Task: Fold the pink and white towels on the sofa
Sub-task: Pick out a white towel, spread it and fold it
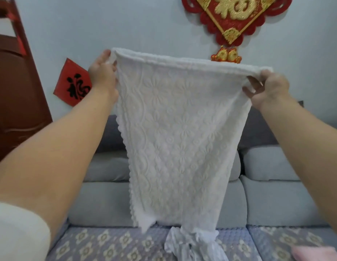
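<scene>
A white towel (pixel 179 140) with an embossed flower pattern hangs stretched in the air in front of me. My left hand (pixel 102 71) pinches its top left corner and my right hand (pixel 267 89) pinches its top right corner. The towel's lower end is bunched on the sofa seat (pixel 107 242). A bit of the pink towel (pixel 314 253) shows at the bottom right, lying on the seat.
The grey sofa has back cushions (pixel 273 162) and a flower-patterned seat cover. On the wall hang a large red and gold ornament (pixel 233 19) and a small red paper square (pixel 72 85). A dark wooden door (pixel 15 102) stands at the left.
</scene>
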`<state>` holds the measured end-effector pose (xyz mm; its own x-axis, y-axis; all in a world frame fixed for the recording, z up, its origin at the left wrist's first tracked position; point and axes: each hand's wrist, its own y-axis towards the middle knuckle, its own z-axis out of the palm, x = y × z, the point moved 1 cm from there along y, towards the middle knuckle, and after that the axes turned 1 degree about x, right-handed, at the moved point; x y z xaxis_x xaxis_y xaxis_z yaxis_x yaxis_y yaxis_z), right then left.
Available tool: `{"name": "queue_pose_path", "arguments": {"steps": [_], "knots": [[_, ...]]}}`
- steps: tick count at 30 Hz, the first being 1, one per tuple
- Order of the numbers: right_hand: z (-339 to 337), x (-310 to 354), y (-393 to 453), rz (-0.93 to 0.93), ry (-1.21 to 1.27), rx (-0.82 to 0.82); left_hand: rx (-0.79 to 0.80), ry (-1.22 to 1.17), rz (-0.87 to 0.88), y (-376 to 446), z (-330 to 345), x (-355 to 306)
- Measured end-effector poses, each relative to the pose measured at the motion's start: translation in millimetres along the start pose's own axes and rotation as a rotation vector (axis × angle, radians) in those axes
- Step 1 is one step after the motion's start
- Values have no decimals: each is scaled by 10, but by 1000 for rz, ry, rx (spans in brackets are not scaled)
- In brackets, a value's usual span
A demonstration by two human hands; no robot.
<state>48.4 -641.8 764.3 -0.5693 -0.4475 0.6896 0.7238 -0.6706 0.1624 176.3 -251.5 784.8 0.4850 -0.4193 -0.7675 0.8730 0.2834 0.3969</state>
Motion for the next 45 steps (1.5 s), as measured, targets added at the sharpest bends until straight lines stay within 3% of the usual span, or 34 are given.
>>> {"name": "queue_pose_path", "arguments": {"steps": [11,14,16,21,25,29,34,39,45], "knots": [[506,-518,-553,27,-142,29,-155,332,119,-67,-974,-178],[781,-707,-706,-59,-291,41,-197,407,120,-1,-1299,-337],[933,-784,-759,-106,-400,136,-190,416,110,66,-1411,-477],[953,-710,-735,21,-419,200,-109,443,127,230,-1199,-862],[477,-588,-660,69,-544,348,-44,418,138,291,-682,-723],[-541,-489,-539,136,-888,373,96,402,55,176,-76,91],[-2222,-527,-368,367,-1143,184,326,399,-171,-442,796,1835],[-4068,-720,-341,621,-1055,-21,489,328,-483,-1434,1458,3876],[-6280,-1098,-130,779,-1001,-329,612,444,-824,-3010,1984,6226]]}}
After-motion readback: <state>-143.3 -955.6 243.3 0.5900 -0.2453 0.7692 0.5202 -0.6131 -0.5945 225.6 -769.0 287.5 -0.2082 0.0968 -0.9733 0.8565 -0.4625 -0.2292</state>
